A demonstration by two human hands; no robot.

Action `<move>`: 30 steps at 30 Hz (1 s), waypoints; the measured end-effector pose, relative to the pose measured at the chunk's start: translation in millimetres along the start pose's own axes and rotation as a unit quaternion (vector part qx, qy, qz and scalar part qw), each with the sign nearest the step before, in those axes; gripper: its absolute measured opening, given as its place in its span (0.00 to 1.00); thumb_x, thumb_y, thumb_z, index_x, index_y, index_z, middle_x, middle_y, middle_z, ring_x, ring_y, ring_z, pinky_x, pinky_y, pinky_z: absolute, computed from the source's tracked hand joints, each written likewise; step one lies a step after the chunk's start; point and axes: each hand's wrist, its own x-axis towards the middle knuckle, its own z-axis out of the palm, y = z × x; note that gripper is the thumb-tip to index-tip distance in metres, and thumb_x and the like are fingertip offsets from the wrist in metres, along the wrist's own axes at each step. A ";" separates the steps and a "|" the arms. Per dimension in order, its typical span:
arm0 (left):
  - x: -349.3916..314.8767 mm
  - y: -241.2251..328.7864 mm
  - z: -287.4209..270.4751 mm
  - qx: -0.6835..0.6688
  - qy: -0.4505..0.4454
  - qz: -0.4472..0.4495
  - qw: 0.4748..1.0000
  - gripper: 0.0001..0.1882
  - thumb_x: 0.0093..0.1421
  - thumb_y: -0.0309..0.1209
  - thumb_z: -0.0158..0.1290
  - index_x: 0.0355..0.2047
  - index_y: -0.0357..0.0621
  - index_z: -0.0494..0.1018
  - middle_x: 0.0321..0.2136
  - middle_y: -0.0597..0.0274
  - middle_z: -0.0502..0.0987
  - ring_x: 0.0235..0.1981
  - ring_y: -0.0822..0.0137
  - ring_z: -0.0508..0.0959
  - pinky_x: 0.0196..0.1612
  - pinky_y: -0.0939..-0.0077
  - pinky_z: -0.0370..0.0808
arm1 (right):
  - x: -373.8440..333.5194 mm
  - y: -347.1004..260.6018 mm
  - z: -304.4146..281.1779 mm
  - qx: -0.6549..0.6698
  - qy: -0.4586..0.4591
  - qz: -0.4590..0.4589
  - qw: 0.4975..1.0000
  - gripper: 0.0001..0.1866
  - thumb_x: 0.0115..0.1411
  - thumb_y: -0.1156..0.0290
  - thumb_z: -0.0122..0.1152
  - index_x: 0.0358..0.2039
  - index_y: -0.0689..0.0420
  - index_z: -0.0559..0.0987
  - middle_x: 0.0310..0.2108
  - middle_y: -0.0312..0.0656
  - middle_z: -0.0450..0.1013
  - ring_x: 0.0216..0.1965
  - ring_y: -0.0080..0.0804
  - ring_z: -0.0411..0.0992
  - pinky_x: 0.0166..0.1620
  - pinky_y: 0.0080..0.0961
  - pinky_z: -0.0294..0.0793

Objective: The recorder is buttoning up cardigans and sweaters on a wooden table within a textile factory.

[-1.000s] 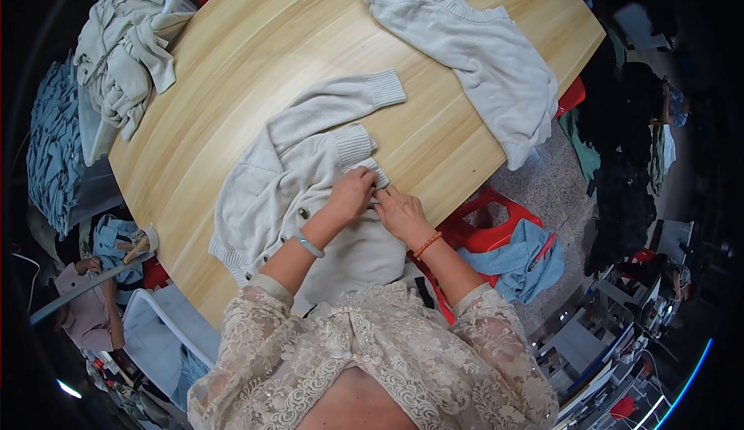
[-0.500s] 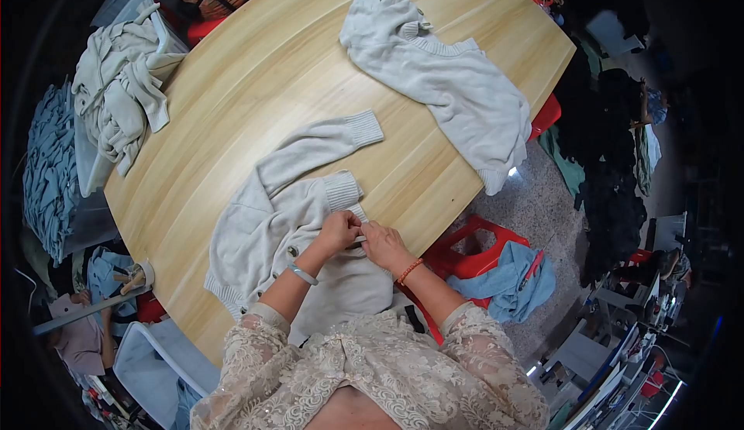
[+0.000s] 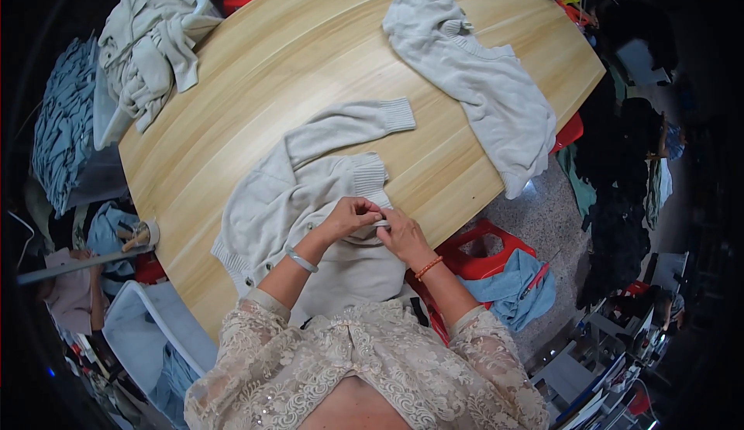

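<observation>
A light cream knitted cardigan (image 3: pixel 260 186) with dark buttons lies on the table in front of me, one sleeve stretched toward the far right. At its near right part, my left hand (image 3: pixel 350 218) pinches with thumb and forefinger at a small pale edge of the knit. Right beside it, my right hand (image 3: pixel 404 238) has its fingers closed on that same edge. The fingers hide what exactly lies between them. A second cream cardigan (image 3: pixel 473 73) is spread farther off at the right, touched by neither hand.
The wooden table (image 3: pixel 256 104) has a curved edge. A white bin heaped with cream knitwear (image 3: pixel 151 43) stands at the far left, beside piled blue garments (image 3: pixel 66 128). A red stool (image 3: pixel 484 245) with blue cloth (image 3: pixel 515 294) is at the right, a pale bin (image 3: pixel 143 314) at the left.
The view has shifted, so the table and garments sit farther right. My left fingers have lifted slightly and show a clearer pinch; both hands stay at the cardigan's edge.
</observation>
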 end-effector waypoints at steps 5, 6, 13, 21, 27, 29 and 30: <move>-31.2 -6.1 3.5 0.345 0.076 0.160 0.922 0.12 0.53 0.24 0.55 0.39 0.34 0.75 0.33 0.56 0.75 0.34 0.64 0.76 0.39 0.73 0.73 | 5.9 -0.7 -6.1 0.062 -0.024 -0.009 0.998 0.15 0.53 0.73 0.57 0.41 0.63 0.73 0.36 0.55 0.70 0.39 0.54 0.70 0.44 0.41 0.70; -33.9 -7.5 4.3 0.304 0.083 0.144 0.938 0.09 0.54 0.22 0.53 0.36 0.34 0.75 0.31 0.57 0.74 0.30 0.66 0.74 0.34 0.74 0.71 | 6.9 -2.2 -7.0 0.065 -0.039 -0.020 0.997 0.14 0.53 0.74 0.56 0.41 0.63 0.73 0.35 0.55 0.70 0.39 0.54 0.70 0.44 0.41 0.70; -42.6 -16.0 2.0 0.182 0.113 0.115 0.970 0.07 0.57 0.25 0.51 0.35 0.35 0.73 0.28 0.51 0.74 0.27 0.57 0.75 0.34 0.69 0.71 | 11.9 -13.0 -7.7 0.066 -0.058 -0.060 0.994 0.11 0.54 0.80 0.49 0.38 0.62 0.75 0.34 0.54 0.70 0.38 0.54 0.70 0.43 0.41 0.70; -52.0 -24.6 -4.9 0.233 0.141 0.123 0.954 0.07 0.59 0.28 0.49 0.34 0.36 0.72 0.28 0.47 0.75 0.29 0.51 0.75 0.33 0.64 0.70 | 16.6 -23.5 -6.6 0.013 -0.101 -0.078 0.992 0.08 0.54 0.80 0.49 0.34 0.63 0.75 0.31 0.53 0.70 0.36 0.54 0.71 0.40 0.42 0.71; -61.3 -31.1 -13.9 0.226 0.179 0.162 0.944 0.08 0.58 0.29 0.49 0.34 0.36 0.72 0.27 0.48 0.75 0.27 0.53 0.75 0.32 0.66 0.71 | 22.5 -34.9 -0.9 0.049 -0.108 -0.151 0.981 0.11 0.51 0.83 0.51 0.36 0.63 0.76 0.29 0.49 0.71 0.31 0.46 0.72 0.35 0.32 0.71; -68.1 -29.0 -19.9 0.164 0.137 0.135 0.968 0.07 0.59 0.24 0.47 0.36 0.35 0.71 0.24 0.64 0.72 0.27 0.77 0.69 0.31 0.81 0.68 | 22.1 -38.9 0.3 0.106 -0.130 -0.118 0.979 0.09 0.52 0.81 0.52 0.35 0.64 0.76 0.27 0.48 0.71 0.29 0.43 0.72 0.33 0.31 0.71; -71.5 -27.7 -21.5 0.170 0.153 0.138 0.964 0.07 0.59 0.24 0.47 0.36 0.35 0.71 0.24 0.64 0.72 0.27 0.77 0.69 0.31 0.81 0.68 | 21.4 -41.1 1.3 0.159 -0.155 -0.071 0.972 0.08 0.53 0.79 0.52 0.34 0.65 0.76 0.25 0.48 0.72 0.26 0.41 0.72 0.32 0.31 0.70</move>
